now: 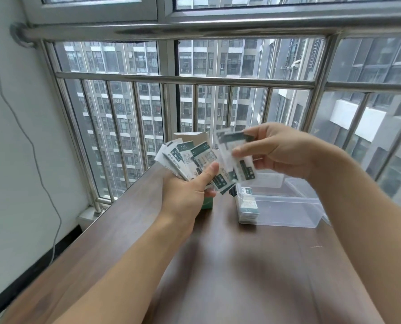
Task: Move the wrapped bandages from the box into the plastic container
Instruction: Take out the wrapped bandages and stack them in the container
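My left hand (188,195) grips a fanned bunch of white-and-green wrapped bandages (183,160) above the table. Behind that hand stands the green-and-white box (196,136), its top flap open and its lower part mostly hidden. My right hand (281,150) pinches a few wrapped bandages (235,148) between thumb and fingers, held just right of the fan and above the left end of the clear plastic container (288,206). A stack of wrapped bandages (248,206) lies in the container's left end.
The dark wooden table (218,265) runs along a window with a steel railing (183,78) right behind the box and container. The container's clear lid (302,185) lies behind it. A white wall with a hanging cable (31,148) is on the left.
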